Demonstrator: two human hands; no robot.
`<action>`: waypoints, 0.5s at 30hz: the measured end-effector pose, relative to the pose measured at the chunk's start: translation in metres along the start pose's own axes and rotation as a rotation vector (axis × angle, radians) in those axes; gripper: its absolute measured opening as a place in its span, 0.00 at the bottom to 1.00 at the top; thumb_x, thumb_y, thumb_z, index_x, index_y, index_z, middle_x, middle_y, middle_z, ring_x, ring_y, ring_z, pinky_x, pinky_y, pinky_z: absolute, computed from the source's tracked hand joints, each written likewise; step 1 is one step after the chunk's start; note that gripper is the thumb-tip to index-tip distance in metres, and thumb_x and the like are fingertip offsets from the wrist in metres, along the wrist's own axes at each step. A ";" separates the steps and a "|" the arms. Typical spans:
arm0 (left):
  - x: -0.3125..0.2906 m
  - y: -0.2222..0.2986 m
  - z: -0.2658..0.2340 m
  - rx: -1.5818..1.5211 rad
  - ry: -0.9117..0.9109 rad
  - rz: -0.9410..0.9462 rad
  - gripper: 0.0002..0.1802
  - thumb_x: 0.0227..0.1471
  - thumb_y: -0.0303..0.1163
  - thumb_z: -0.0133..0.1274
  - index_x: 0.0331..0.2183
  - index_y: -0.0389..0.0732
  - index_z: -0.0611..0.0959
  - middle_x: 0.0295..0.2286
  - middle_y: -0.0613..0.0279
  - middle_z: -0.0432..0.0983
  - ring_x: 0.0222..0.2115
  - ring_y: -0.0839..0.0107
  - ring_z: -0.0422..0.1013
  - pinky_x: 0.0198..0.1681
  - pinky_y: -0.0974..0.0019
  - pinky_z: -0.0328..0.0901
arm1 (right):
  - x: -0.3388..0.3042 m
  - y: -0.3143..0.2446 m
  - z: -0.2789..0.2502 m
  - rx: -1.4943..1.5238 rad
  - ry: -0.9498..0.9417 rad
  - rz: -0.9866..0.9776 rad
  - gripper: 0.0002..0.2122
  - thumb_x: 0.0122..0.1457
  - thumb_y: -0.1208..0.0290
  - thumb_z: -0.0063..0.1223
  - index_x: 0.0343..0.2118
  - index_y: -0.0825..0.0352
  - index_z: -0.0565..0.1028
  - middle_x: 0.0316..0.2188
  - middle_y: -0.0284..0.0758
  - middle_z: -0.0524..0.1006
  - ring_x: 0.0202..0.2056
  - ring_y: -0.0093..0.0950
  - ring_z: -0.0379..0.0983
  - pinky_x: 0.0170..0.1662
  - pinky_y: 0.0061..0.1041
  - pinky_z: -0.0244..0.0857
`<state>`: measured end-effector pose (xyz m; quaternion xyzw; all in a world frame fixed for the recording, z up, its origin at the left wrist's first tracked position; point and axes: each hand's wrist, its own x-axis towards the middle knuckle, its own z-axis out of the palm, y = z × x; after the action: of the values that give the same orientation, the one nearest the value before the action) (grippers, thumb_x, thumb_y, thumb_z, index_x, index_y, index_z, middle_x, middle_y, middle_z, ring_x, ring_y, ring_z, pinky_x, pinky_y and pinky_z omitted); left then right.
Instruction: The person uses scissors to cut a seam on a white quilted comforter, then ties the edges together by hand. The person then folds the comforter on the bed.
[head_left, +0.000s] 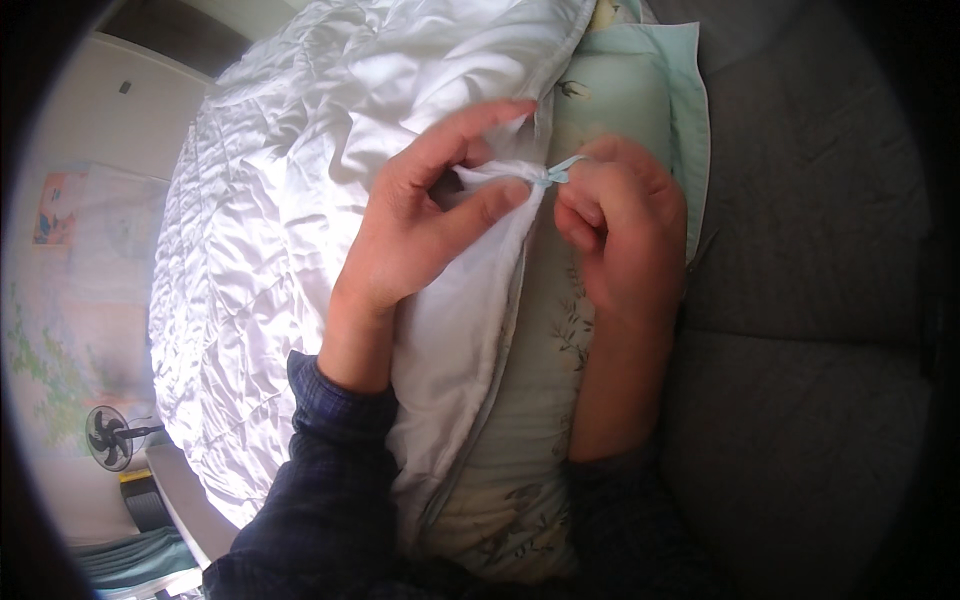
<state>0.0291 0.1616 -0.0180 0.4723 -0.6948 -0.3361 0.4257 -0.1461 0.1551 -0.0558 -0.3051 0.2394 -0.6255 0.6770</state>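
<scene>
A white quilted comforter (pixel 270 270) lies over a pale green cover (pixel 540 400) printed with dark sprigs. My left hand (pixel 420 200) is at the comforter's right edge, its thumb pressing the bunched white fabric and its index finger stretched out above. Beside it, my right hand (pixel 625 215) is closed with fingertips pinched on a thin light-blue fabric tie (pixel 562 173). That tie is looped or knotted round the gathered white fabric between my two hands. My right fingers hide its far end, and part of my left hand's grip is hidden too.
Dark grey upholstery (pixel 800 250) runs along the right. A pale green bordered corner (pixel 690 110) of the cover lies against it. At the far left are a small black fan (pixel 108 437), a pale wall with a picture (pixel 58 210), and folded teal cloth (pixel 135 557).
</scene>
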 end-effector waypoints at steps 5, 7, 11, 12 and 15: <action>0.001 -0.007 0.000 -0.024 0.032 0.171 0.15 0.51 0.18 0.63 0.42 0.40 0.88 0.28 0.69 0.76 0.33 0.79 0.70 0.35 0.76 0.63 | 0.001 0.002 0.001 -0.394 -0.022 -0.213 0.12 0.62 0.72 0.58 0.22 0.63 0.71 0.17 0.25 0.69 0.19 0.14 0.61 0.23 0.17 0.53; 0.001 -0.008 -0.002 0.024 -0.013 0.187 0.15 0.51 0.18 0.63 0.43 0.40 0.88 0.32 0.67 0.76 0.35 0.77 0.71 0.37 0.75 0.64 | 0.005 0.008 -0.001 -0.622 -0.056 -0.389 0.12 0.63 0.71 0.58 0.22 0.64 0.71 0.17 0.26 0.68 0.20 0.15 0.61 0.23 0.19 0.53; 0.001 -0.003 0.011 0.046 0.019 0.295 0.16 0.49 0.16 0.62 0.42 0.39 0.87 0.41 0.61 0.74 0.41 0.71 0.71 0.44 0.72 0.66 | 0.000 0.006 0.002 -0.681 -0.053 -0.498 0.12 0.62 0.74 0.57 0.21 0.65 0.69 0.16 0.29 0.67 0.19 0.19 0.63 0.22 0.22 0.54; -0.001 -0.002 0.014 0.043 0.029 0.295 0.16 0.49 0.16 0.61 0.42 0.39 0.87 0.42 0.59 0.73 0.43 0.69 0.71 0.45 0.71 0.66 | -0.001 0.008 0.004 -0.711 -0.058 -0.564 0.12 0.61 0.75 0.56 0.21 0.65 0.69 0.16 0.29 0.67 0.18 0.20 0.63 0.22 0.22 0.55; -0.006 0.001 0.022 0.092 0.067 0.310 0.15 0.49 0.17 0.60 0.42 0.38 0.85 0.45 0.56 0.72 0.46 0.63 0.70 0.51 0.66 0.66 | 0.001 0.010 0.006 -0.808 -0.053 -0.743 0.12 0.61 0.75 0.55 0.20 0.64 0.68 0.15 0.30 0.67 0.17 0.23 0.63 0.21 0.23 0.55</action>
<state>0.0100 0.1687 -0.0273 0.3892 -0.7595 -0.2182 0.4733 -0.1350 0.1555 -0.0588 -0.6205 0.3194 -0.6729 0.2455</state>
